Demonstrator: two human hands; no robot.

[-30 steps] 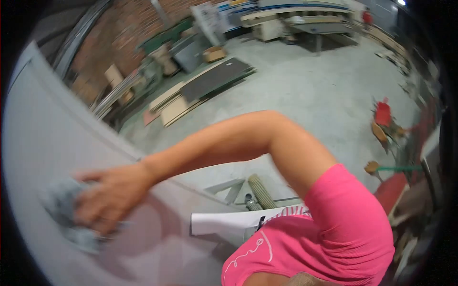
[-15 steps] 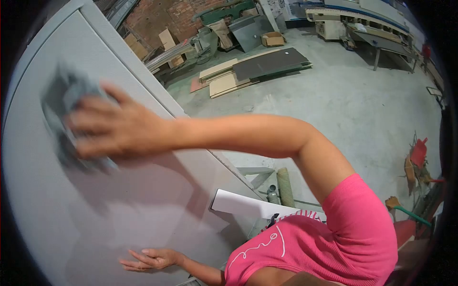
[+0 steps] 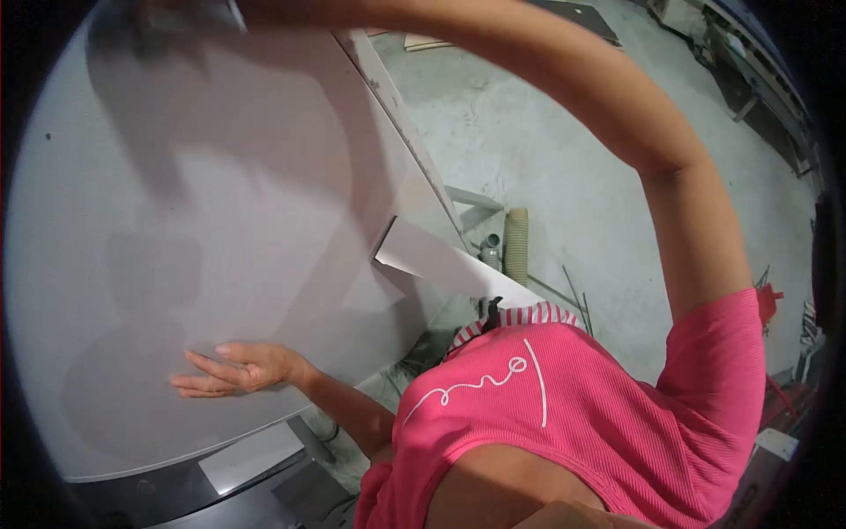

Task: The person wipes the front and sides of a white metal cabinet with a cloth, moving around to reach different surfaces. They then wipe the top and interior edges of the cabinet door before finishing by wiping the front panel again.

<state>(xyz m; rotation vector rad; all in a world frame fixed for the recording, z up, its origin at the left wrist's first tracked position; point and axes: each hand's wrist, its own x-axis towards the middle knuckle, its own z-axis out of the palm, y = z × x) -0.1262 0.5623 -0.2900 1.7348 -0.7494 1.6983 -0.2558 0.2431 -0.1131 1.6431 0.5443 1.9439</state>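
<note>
A large, pale flat panel [image 3: 256, 176] fills the left side, with shadows across it. At the top edge, my right hand [image 3: 264, 11] reaches over the panel, mostly cut off by the frame and blurred. Under its fingers is a grey cloth [image 3: 159, 25], also smeared by motion. Low on the panel, my left hand [image 3: 236, 370] rests with its fingers extended and slightly apart, holding nothing. A narrow white board [image 3: 441, 257] runs from the panel toward my waist.
Beyond the panel's edge, a ribbed beige hose [image 3: 516, 247] and a grey hose end [image 3: 491, 251] stand on the concrete floor [image 3: 546, 159]. A machine bench [image 3: 758, 97] is at upper right. Below the panel lies a white rectangular piece [image 3: 251, 458].
My right hand has moved with the cloth up to the frame's top edge. My view has tilted downward, and my left hand appears higher and farther left, still open.
</note>
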